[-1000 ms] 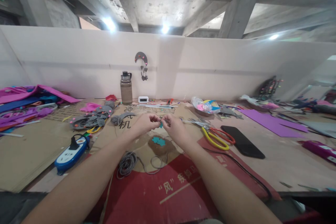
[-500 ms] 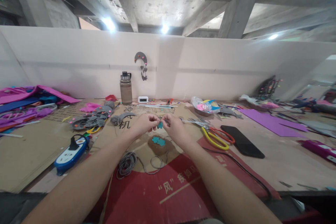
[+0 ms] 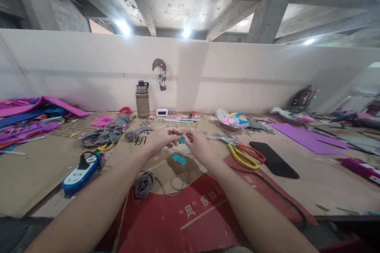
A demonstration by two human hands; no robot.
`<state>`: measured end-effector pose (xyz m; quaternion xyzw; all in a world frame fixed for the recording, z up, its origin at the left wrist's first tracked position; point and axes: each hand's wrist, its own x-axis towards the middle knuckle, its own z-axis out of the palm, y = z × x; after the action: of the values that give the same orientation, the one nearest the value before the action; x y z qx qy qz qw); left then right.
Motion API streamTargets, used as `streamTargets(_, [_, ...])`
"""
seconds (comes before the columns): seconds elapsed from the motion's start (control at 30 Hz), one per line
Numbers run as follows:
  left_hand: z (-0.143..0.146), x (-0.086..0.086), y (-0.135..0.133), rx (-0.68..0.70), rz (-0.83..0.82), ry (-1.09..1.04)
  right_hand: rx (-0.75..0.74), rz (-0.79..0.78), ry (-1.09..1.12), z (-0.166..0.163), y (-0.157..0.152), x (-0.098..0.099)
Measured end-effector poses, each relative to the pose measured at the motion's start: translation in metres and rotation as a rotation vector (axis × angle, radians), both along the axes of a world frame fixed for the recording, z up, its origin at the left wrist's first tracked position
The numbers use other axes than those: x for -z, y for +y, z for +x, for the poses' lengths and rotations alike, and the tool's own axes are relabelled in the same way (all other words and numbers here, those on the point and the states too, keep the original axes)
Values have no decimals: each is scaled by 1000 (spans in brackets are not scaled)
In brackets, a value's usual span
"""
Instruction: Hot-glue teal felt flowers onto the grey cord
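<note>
Above the cardboard, my two hands meet with their fingertips close together. My right hand [image 3: 195, 142] pinches a small teal felt piece [image 3: 181, 140], partly hidden by the fingers. My left hand [image 3: 166, 140] is closed in a pinch at the upper left of that piece; whatever lies between its fingertips is too small to make out. More teal felt cutouts [image 3: 179, 159] lie on a brown patch below the hands. Nearer to me rests a loose coil of grey cord [image 3: 143, 185], its tail curling rightward under the hands.
Scissors with red and yellow handles [image 3: 243, 157] lie right of my hands, beside a black phone [image 3: 273, 159]. At left sits a blue-and-white power strip [image 3: 80, 174]. A bottle [image 3: 142, 101] and a small white clock [image 3: 162, 112] stand along the partition. Purple sheets [image 3: 308, 138] lie right.
My left fingertips have shifted slightly up and their fingers have spread a little away from the teal piece. My right hand stays nearly in place with it.
</note>
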<state>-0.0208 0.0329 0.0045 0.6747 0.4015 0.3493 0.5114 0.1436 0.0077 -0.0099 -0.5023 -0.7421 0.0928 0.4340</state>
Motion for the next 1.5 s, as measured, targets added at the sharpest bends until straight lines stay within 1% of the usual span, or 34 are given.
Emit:
streamTargets(0.17, [1, 4, 2, -12, 24, 99, -3, -1, 12, 0, 0, 0])
streamTargets(0.27, [2, 4, 2, -18, 39, 110, 0, -3, 12, 0, 0, 0])
streamTargets(0.5, [4, -1, -4, -1, 21, 17, -13, -8, 12, 0, -1, 0])
streamTargets(0.63, [4, -1, -4, 30, -49, -48, -5, -8, 13, 0, 0, 0])
streamTargets(0.7, [3, 0, -3, 45, -64, -48, -7, -4, 7, 0, 0, 0])
streamTargets(0.97, [4, 4, 1, 17, 37, 40, -17, 14, 7, 0, 0, 0])
streamTargets(1.33, [9, 1, -7, -69, 158, 104, -21, 25, 9, 0, 0, 0])
streamTargets(1.5, [9, 1, -7, -80, 160, 96, -28, 12, 27, 0, -2, -1])
